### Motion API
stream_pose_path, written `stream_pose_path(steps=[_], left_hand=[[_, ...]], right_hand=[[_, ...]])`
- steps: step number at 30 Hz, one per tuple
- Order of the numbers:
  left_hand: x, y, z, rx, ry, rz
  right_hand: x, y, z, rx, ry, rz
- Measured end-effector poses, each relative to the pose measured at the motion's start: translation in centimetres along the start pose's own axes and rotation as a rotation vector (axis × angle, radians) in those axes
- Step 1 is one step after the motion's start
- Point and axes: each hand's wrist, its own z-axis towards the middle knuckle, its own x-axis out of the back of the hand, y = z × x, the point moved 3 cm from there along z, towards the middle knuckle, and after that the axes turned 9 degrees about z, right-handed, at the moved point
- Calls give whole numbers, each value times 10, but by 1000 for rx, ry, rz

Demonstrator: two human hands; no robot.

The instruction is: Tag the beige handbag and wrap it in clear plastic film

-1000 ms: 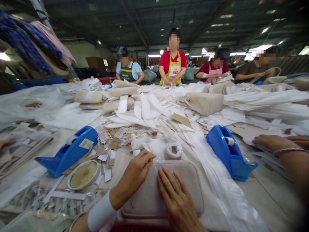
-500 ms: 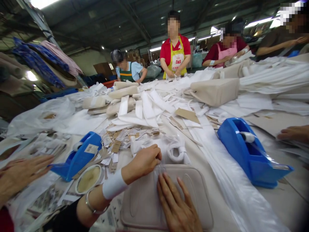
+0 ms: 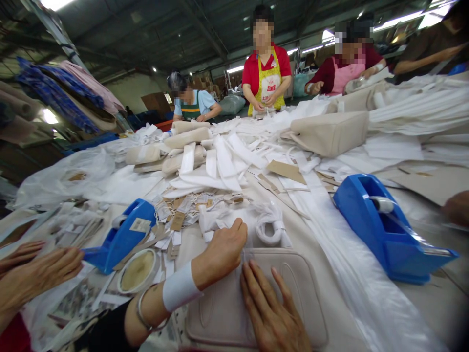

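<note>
The beige pouch (image 3: 256, 298) lies flat on the desk (image 3: 366, 313) at six o'clock. The right hand (image 3: 273, 315) presses it open-palmed, steadying it, while the left hand (image 3: 223, 249), fingers curled, pinches clear film at its top edge. Blue tape dispensers (image 3: 388, 230) sit at nine and three.

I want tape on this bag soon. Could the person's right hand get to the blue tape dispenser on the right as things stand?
Probably yes. The right hand lies flat on the beige bag, holding nothing. Between it and the blue tape dispenser lie only flat white strips, with nothing upright in the way.
</note>
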Motion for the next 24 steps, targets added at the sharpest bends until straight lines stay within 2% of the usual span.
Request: stream_pose_path(steps=[5,9,13,20,24], left_hand=[[-6,6,-2,32,61,78],[-6,5,-1,76,108,16],[-9,0,3,120,88,-51],[-5,-15,6,187,180,-474],[-2,-23,-3,151,167,-618]], right_hand=[[1,-1,0,-17,-12,23],[2,-3,-1,-38,-23,27],[3,-4,0,-36,-6,19],[7,-5,1,-7,-29,5],[6,-6,1,-13,-45,-8]])
